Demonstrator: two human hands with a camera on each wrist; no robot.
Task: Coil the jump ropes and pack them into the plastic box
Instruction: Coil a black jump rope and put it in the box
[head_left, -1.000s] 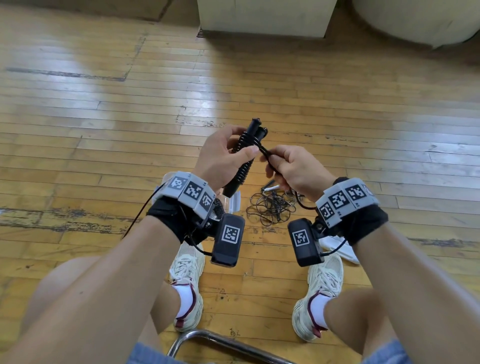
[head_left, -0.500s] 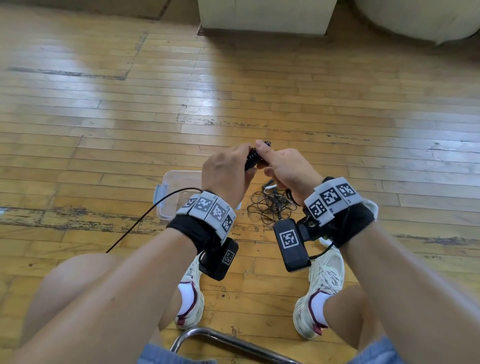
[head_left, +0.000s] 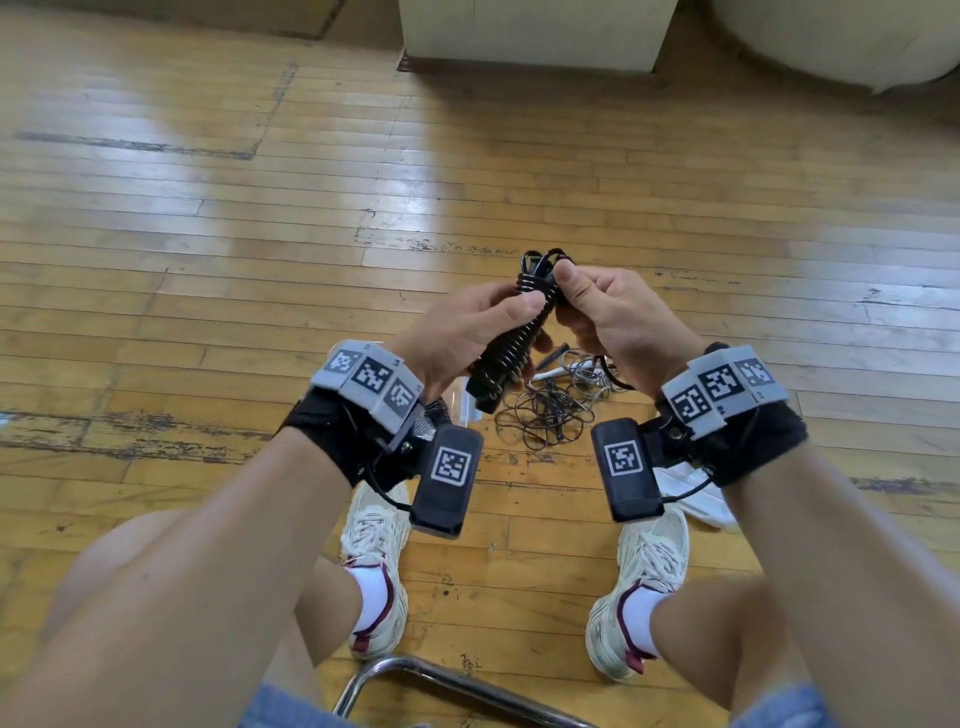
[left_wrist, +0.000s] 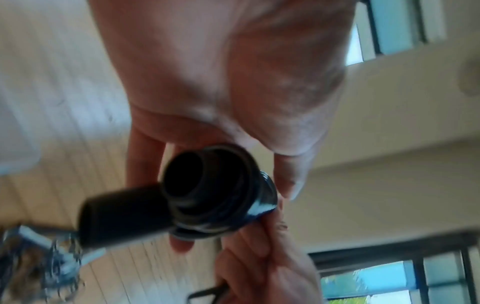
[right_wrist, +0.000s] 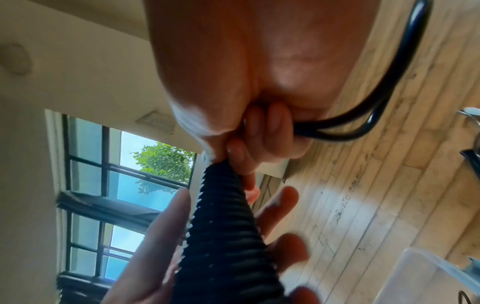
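Below your hands, a tangle of loose ropes (head_left: 550, 410) crowds the floor (head_left: 208, 270) beside the plastic box (head_left: 464, 402); left stays open.

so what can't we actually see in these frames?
- Plastic box: head view, mostly hidden behind the left hand; contents unknown.
- Loose end of the black cord: right wrist view, cut off by the top edge.
- Rope pile on the floor: left wrist view, motion blur; rope count unclear.
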